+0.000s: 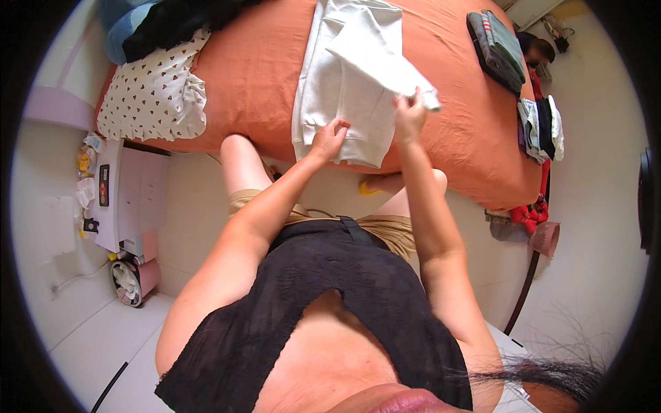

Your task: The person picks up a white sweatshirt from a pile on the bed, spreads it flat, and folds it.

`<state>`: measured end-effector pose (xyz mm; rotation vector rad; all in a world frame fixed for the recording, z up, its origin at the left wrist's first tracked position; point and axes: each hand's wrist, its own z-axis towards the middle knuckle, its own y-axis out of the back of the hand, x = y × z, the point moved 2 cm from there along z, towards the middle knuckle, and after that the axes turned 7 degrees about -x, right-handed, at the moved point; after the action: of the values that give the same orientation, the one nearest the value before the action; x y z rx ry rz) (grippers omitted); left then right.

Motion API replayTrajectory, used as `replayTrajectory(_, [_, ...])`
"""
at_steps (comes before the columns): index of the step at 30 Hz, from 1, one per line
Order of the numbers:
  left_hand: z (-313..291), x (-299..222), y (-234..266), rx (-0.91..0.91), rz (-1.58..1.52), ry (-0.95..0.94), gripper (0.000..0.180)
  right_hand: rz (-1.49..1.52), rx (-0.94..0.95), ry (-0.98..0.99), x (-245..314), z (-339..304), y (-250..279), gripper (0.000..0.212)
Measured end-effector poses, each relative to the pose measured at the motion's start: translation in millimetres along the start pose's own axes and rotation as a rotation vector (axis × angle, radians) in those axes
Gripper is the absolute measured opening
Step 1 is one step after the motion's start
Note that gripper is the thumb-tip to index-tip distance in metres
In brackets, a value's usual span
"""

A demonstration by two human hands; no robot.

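Observation:
A light grey-white sweatshirt (354, 89) lies on the orange bedsheet, its lower hem along the bed's near edge. One sleeve crosses the body slantwise toward the right, and my right hand (411, 120) is closed on that sleeve near its cuff, slightly raised and a little blurred. My left hand (329, 142) rests on the sweatshirt close to the hem, its fingers loosely bent and partly apart, with no fabric visibly gripped.
An orange-sheeted bed (255, 82) spans the front. On it are a heart-print frilled pillow (155, 93) at left, folded grey garments (497, 51) at far right and more folded clothes (540, 129) at the right edge. A white cabinet (141, 189) and pink-grey fan (131, 282) stand left.

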<state>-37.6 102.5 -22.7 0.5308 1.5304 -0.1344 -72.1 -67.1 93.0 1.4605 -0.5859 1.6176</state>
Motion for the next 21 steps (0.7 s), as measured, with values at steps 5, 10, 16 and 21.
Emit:
replayTrajectory(5, [-1.3,-3.8,-0.4,0.013,-0.040,-0.038,0.019,-0.048,0.119,-0.163,-55.6,-72.5,-9.0,0.065])
replayTrajectory(10, [-1.7,1.6,7.8,0.062,0.010,0.012,0.020,0.019,0.289,-0.181,-64.4,-80.4,-6.7,0.055])
replayTrajectory(16, [-0.8,8.5,18.1,0.143,-0.041,0.073,0.021,-0.212,0.086,-0.004,-68.5,-52.6,39.8,0.031])
replayTrajectory(21, [2.7,4.2,17.5,0.131,0.145,0.087,0.024,-0.304,-0.024,-0.055,-95.9,-25.9,64.3,0.040])
